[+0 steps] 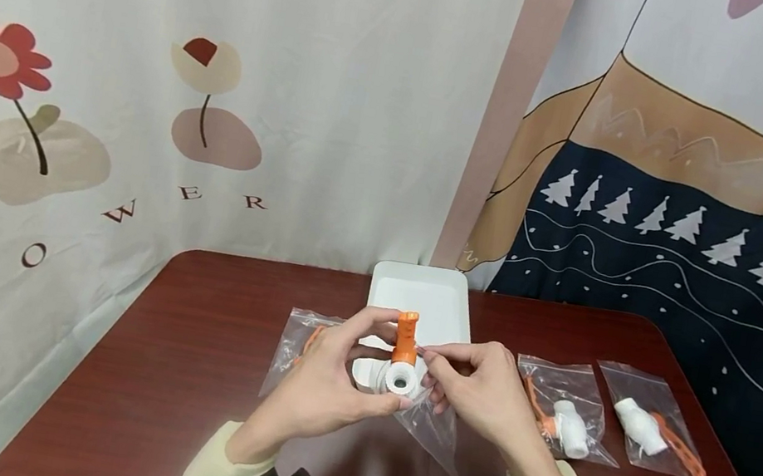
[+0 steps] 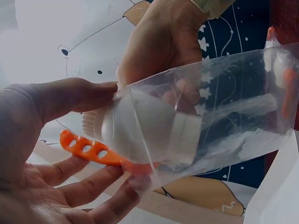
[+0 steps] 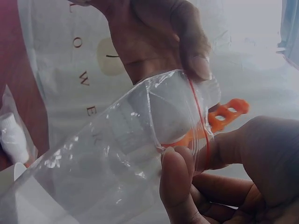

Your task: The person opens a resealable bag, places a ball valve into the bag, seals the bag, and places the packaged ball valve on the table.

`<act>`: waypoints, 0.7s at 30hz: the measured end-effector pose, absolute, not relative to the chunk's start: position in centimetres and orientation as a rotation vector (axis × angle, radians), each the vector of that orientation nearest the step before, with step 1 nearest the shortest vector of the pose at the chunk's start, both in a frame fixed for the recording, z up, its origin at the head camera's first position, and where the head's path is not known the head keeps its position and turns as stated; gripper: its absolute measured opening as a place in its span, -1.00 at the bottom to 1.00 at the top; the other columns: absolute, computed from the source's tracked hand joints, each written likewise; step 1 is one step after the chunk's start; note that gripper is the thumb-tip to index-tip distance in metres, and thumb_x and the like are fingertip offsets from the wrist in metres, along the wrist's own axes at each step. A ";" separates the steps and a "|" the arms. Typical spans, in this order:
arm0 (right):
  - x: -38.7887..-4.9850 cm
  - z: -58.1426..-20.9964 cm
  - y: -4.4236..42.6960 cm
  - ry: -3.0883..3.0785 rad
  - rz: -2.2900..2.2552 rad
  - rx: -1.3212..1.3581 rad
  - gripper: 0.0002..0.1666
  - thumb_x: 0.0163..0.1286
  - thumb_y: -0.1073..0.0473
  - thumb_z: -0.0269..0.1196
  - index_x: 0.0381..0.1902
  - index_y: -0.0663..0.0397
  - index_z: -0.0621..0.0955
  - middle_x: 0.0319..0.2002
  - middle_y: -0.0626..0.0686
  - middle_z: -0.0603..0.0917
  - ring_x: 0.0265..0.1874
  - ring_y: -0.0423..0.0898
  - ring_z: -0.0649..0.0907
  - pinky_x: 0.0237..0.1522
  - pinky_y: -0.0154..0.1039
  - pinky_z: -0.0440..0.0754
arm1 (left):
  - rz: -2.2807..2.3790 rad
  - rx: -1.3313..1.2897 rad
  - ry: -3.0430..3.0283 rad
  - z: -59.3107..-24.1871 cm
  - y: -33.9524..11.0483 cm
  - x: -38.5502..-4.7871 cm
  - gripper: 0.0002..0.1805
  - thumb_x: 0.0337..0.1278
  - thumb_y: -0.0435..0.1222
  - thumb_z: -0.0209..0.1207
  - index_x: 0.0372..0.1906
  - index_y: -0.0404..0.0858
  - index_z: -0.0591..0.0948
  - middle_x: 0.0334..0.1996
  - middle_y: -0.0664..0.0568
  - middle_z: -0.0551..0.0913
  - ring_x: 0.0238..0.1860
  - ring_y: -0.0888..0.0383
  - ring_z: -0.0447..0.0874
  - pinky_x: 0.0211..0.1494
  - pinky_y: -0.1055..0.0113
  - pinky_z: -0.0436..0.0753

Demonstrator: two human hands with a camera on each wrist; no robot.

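A white plastic ball valve (image 1: 401, 379) with an orange lever handle (image 1: 406, 336) is held up above the table, partly inside a clear zip bag (image 2: 233, 112). My left hand (image 1: 326, 380) holds the valve, thumb on the near side and fingers on the far side. In the left wrist view, the ribbed end and the lever stick out of the bag's mouth. My right hand (image 1: 487, 395) pinches the bag's edge near its red zip line, as the right wrist view shows. The rest of the bag (image 3: 93, 168) hangs loose away from the valve.
A white tray (image 1: 419, 286) stands at the table's back edge, behind the hands. On the right lie two bagged valves (image 1: 571, 430) (image 1: 641, 427) with orange handles. Another clear bag (image 1: 288, 340) with something orange lies behind the left hand. Printed curtains hang behind the table.
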State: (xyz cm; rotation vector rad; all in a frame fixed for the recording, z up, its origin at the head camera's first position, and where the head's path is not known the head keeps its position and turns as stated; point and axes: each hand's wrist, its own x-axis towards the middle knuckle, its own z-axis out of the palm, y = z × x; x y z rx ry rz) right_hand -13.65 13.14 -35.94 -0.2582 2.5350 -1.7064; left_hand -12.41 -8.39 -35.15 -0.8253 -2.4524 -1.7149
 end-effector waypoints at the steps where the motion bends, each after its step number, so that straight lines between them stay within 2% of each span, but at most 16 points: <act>1: -13.6 -35.9 13.1 2.542 -1.701 -0.256 -0.83 0.39 0.19 0.36 -0.17 0.11 0.82 -0.55 0.04 0.74 -0.66 -0.07 0.68 -0.50 -0.10 0.75 | -1.698 -0.817 -2.456 -35.2 -8.4 -12.4 -0.14 -0.18 -0.36 0.58 0.32 0.09 0.48 0.06 0.10 0.68 0.01 0.17 0.77 0.16 0.31 0.72; 9: -13.4 -35.6 13.4 2.634 -1.642 -0.245 -0.84 0.38 0.14 0.37 -0.17 -0.03 0.84 -0.59 -0.01 0.72 -0.67 -0.10 0.69 -0.58 -0.27 0.62 | -1.573 -0.808 -2.465 -35.5 -8.6 -12.9 -0.17 -0.26 -0.34 0.62 0.24 -0.09 0.49 -0.05 0.05 0.71 0.00 0.15 0.75 0.13 0.26 0.74; 14: -13.3 -35.6 13.4 2.672 -1.616 -0.303 -0.87 0.38 0.12 0.38 -0.20 -0.06 0.84 -0.63 -0.02 0.68 -0.67 -0.13 0.66 -0.59 -0.28 0.60 | -1.498 -0.766 -2.590 -35.6 -8.7 -12.9 -0.20 -0.25 -0.30 0.63 0.20 -0.03 0.48 -0.07 0.12 0.69 -0.06 0.16 0.77 0.06 0.35 0.73; 21: -13.3 -35.8 13.3 2.723 -1.590 -0.382 -0.86 0.38 0.15 0.37 -0.19 -0.03 0.84 -0.66 -0.07 0.66 -0.67 -0.17 0.63 -0.58 -0.30 0.61 | -1.420 -0.735 -2.665 -35.8 -8.4 -13.1 -0.21 -0.25 -0.26 0.63 0.18 -0.01 0.48 -0.09 0.20 0.67 -0.09 0.21 0.72 0.00 0.35 0.70</act>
